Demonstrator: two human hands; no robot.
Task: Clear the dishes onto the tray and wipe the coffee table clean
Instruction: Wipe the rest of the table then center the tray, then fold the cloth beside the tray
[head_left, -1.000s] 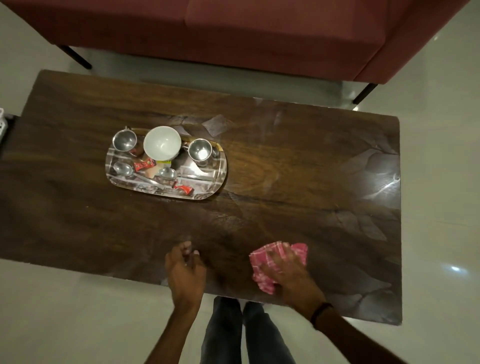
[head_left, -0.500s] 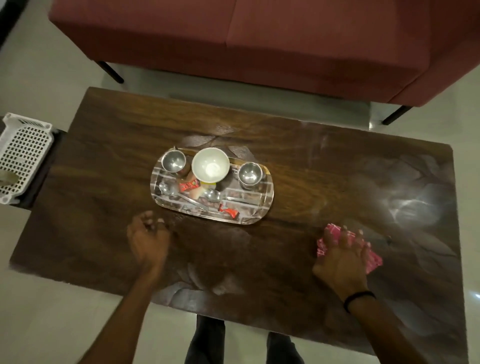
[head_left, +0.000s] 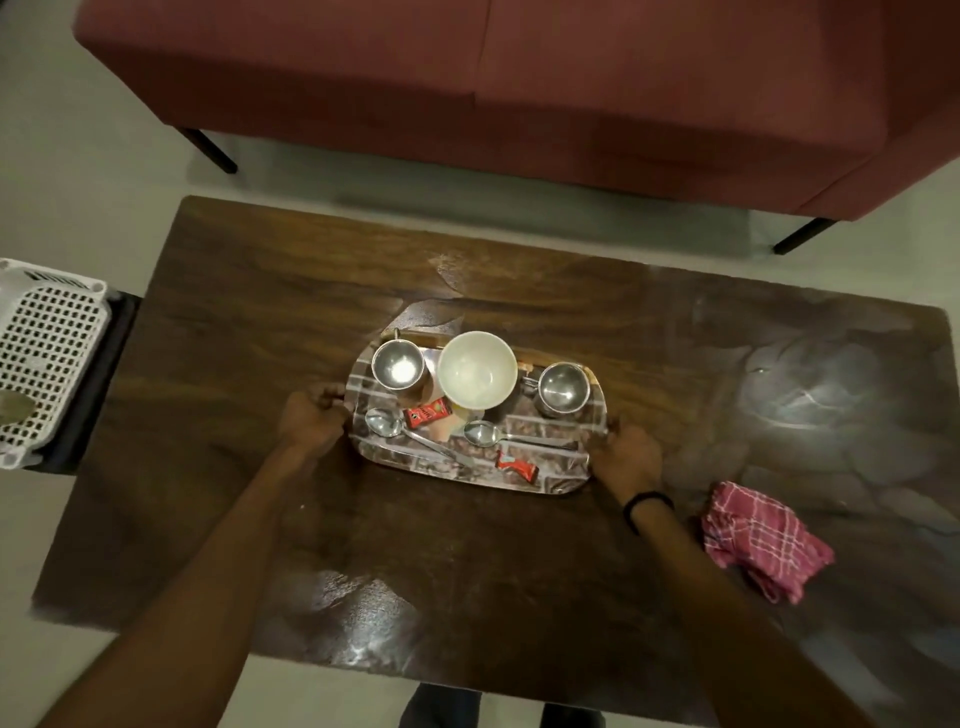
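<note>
The oval, brick-patterned metal tray (head_left: 524, 418) sits at the middle of the frame on the dark glossy wooden surface (head_left: 467, 571), caught between the two grips. The left hand (head_left: 311, 418) has its fingers curled round the tray's left end, and the right hand (head_left: 626, 457) closes over its lower right rim, a black wristband (head_left: 647, 501) just behind it. Both forearms reach up from the bottom corners of the frame, knuckles uppermost. On the tray stand a white round bowl (head_left: 477, 376), a steel cup (head_left: 397, 366) to its left and a second steel cup (head_left: 562, 389) to its right; below them lie two steel spoons (head_left: 384, 422) (head_left: 480, 434) and two red sachets (head_left: 426, 413) (head_left: 514, 464). A crumpled pink checked cloth (head_left: 763, 538) lies on the surface at lower right, just beside the right forearm and apart from the tray. A dark red sofa (head_left: 519, 104) fills the top of the frame, and a white perforated plastic basket (head_left: 47, 358) sits at the left edge.
</note>
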